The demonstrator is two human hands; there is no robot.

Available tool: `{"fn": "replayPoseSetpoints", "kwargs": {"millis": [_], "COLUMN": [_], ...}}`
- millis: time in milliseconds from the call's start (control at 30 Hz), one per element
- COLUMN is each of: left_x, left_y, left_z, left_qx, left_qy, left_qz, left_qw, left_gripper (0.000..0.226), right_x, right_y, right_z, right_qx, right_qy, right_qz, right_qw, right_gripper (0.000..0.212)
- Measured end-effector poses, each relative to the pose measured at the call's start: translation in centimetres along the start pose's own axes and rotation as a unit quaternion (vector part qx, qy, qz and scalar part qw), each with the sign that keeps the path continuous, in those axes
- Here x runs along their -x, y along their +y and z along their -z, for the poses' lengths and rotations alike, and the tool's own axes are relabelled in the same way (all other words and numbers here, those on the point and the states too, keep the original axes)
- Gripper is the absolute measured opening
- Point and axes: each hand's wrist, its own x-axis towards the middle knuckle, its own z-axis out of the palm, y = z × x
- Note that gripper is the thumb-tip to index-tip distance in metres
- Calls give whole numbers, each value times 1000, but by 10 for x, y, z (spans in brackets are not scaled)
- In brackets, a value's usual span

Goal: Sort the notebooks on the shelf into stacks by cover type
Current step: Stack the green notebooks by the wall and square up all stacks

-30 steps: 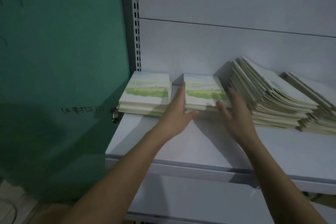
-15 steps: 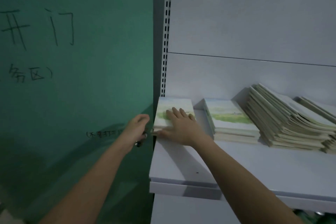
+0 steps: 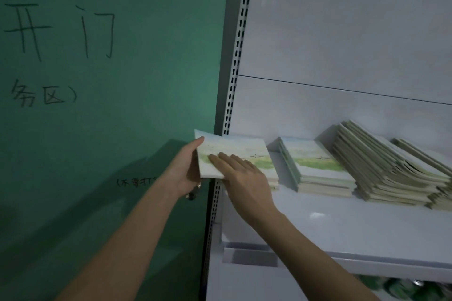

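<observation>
A notebook with a green meadow cover (image 3: 232,151) sticks out past the left end of the white shelf (image 3: 342,225), lying over the leftmost low stack. My left hand (image 3: 182,173) grips its left edge, thumb on top. My right hand (image 3: 241,173) rests flat on its cover with straight fingers. A second low stack of meadow-cover notebooks (image 3: 318,166) lies just to the right. Further right stands a tall slanted stack of pale green notebooks (image 3: 389,166), with another stack (image 3: 430,156) partly cut off at the edge.
A green wall (image 3: 110,117) with black handwriting stands directly left of the shelf. A perforated metal upright (image 3: 234,61) marks the shelf's left end. The white back panel rises behind the stacks. A small metal fitting (image 3: 193,193) shows under my left hand.
The top meadow notebook has slid left off its stack and past the shelf end. My left hand, curled beside the stack before, now grips its edge; my right hand stays flat on the cover.
</observation>
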Motion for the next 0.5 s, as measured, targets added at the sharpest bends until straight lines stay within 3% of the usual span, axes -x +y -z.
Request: {"fn": "replayPoseSetpoints", "kwargs": {"millis": [67, 200, 267, 333, 400, 500], "left_x": [3, 6, 6, 6, 8, 11], "left_y": [3, 7, 10, 15, 19, 23], "left_z": [5, 20, 33, 49, 61, 70], "left_qx": [-7, -28, -30, -26, -14, -15], "left_qy": [-7, 10, 30, 58, 71, 79], "left_qz": [17, 48, 45, 31, 31, 36], "left_qw": [1000, 998, 998, 997, 997, 996], "left_gripper": [37, 31, 33, 33, 33, 34], "right_x": [-3, -15, -18, -17, -15, -11], "right_y": [-3, 0, 5, 18, 35, 46], "right_z": [-6, -5, 5, 11, 9, -6], "right_qx": [-4, -96, -180, -222, -153, -62], "right_qy": [-22, -137, -161, -117, -107, -251], "right_qz": [19, 58, 4, -97, -154, -182], "right_qw": [1000, 984, 970, 963, 970, 949], "right_gripper": [62, 63, 66, 61, 64, 81]}}
